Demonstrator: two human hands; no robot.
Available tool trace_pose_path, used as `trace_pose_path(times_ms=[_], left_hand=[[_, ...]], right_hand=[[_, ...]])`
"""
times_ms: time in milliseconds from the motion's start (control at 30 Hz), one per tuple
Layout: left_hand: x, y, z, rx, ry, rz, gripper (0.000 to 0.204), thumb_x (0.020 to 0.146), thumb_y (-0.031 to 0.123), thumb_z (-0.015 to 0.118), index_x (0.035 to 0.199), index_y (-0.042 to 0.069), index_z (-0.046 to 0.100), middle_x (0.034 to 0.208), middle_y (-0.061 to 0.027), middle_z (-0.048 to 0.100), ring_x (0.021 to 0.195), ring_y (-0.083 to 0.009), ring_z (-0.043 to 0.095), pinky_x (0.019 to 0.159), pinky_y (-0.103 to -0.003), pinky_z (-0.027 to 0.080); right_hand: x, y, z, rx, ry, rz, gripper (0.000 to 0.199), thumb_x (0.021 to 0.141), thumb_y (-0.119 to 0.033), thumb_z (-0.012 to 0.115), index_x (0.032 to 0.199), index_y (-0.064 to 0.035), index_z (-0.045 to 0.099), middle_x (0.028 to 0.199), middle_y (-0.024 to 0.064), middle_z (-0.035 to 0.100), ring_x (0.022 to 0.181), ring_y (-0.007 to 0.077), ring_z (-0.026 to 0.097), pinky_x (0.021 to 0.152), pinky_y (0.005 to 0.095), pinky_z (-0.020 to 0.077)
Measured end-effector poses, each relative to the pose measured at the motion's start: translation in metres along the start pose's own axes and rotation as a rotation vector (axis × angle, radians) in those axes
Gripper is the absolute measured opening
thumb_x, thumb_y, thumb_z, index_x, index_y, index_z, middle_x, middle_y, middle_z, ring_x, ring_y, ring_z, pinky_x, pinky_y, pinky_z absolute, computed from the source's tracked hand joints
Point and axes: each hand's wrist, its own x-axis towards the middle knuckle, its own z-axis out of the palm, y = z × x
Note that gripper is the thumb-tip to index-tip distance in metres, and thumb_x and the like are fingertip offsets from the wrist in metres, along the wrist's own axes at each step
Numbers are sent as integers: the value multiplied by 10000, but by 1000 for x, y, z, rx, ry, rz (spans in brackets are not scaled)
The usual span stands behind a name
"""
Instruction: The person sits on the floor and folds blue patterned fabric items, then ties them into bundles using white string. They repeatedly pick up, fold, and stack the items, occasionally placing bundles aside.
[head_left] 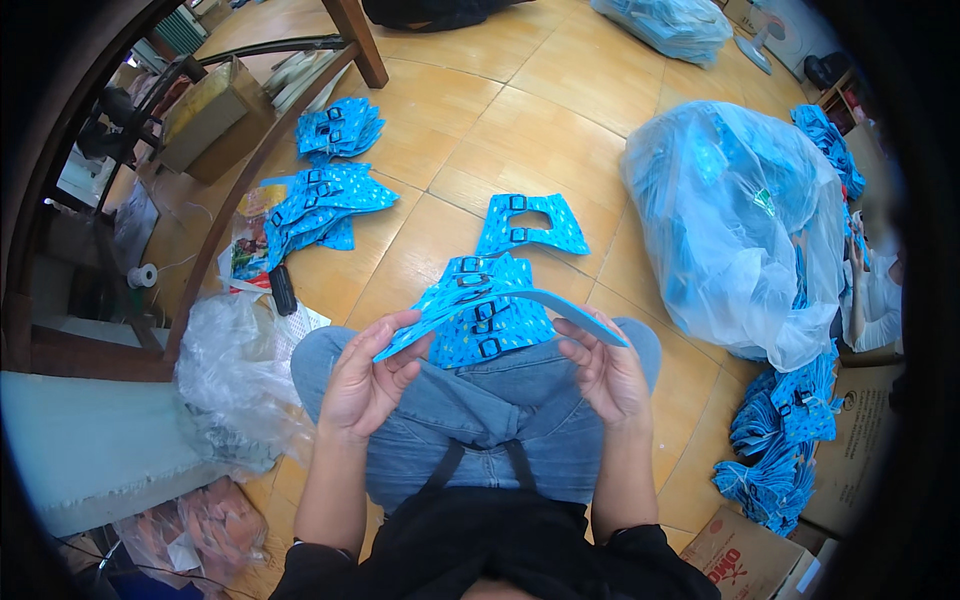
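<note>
Head view: a person sits cross-legged on the tiled floor (560,90), and everything below is placed from the blue fabric piece (500,300) held up over the lap. It is a curved, dotted blue strip seen nearly edge-on, stretched between both hands. The left hand (365,380) takes its left end, thumb on top and fingers (395,330) curled under, so it grasps the fabric. The right hand (605,375) pinches the right end, its fingers (580,335) closed on the edge. Held taut at both ends like this, the piece probably lies flat for checking or aligning.

Just beneath the held piece, a small stack of buckled pieces (490,335) rests on the jeans-clad knees, likely kept there for easy reach. Beyond it, a single buckled piece (530,225) lies flat on the floor. Farther off to the left of the held piece, two piles of the same blue pieces (320,200) sit near a wooden desk leg (365,45). To the right stands a large clear plastic bag (740,220) full of blue fabric, and below it another heap (785,440) spills beside a cardboard box (745,560). Crumpled clear plastic (230,370) lies left of the left knee.
</note>
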Motion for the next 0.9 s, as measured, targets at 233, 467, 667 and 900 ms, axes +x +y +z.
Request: trace_pose_path(times_ms=[233,467,667,900], left_hand=[[7,-10,-6,579,56,191,386,922,72,557,1288,6,456,1088,-120,632,967,-151,612,843,-276,506],[24,-55,-27,961,104,233,383,914,65,560,1284,21,471,1159,-121,575,1036,-152,543,906,-283,435],[23,-71,-31,1075,-22,85,353,903,21,552,1254,15,507,1232,-75,543,1111,-170,518,933,-297,425],[29,-66,-40,1391,54,177,377,887,89,583,1254,40,511,1251,-136,527,1160,-244,512,941,-354,426]], right_hand=[[12,1,-17,-315,-79,-70,469,934,-125,558,1362,-4,411,1033,60,634,832,92,623,673,180,504],[109,-36,-64,-568,167,-343,410,964,-113,488,1358,-17,431,1158,79,596,1018,151,595,889,302,485],[223,-39,-125,-754,244,-272,355,969,-118,449,1318,-76,501,1042,99,641,925,160,608,834,305,485],[252,-9,-165,-1523,758,-676,346,892,-239,576,1201,-85,604,1086,165,611,980,335,588,878,424,458]])
